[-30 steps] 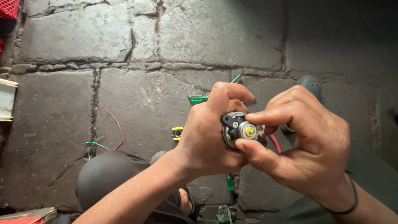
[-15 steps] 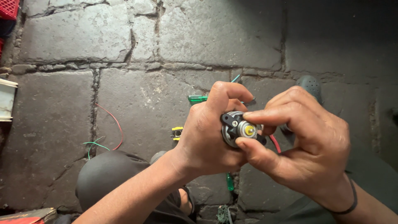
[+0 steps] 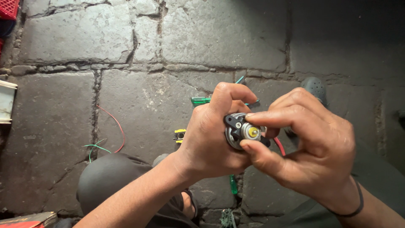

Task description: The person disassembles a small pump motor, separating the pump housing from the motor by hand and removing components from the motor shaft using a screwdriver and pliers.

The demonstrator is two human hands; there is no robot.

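My left hand [image 3: 211,139] is wrapped around a small round metal motor [image 3: 236,134] with a black bracket and a brass-coloured hub on its face. My right hand [image 3: 308,143] comes in from the right, thumb and forefinger pinching the hub at the centre of the motor. A red wire [image 3: 279,146] trails from behind the motor between my hands. Both hands hover above the stone floor over my knees.
Grey stone slab floor [image 3: 126,46]. Loose red wire [image 3: 114,126] and green wire [image 3: 96,147] lie left. A green-handled screwdriver [image 3: 200,100] lies behind my left hand, a small yellow-and-black part [image 3: 179,135] beside it. My dark-clad knee [image 3: 114,181], a grey shoe [image 3: 314,88], a red crate [image 3: 8,8].
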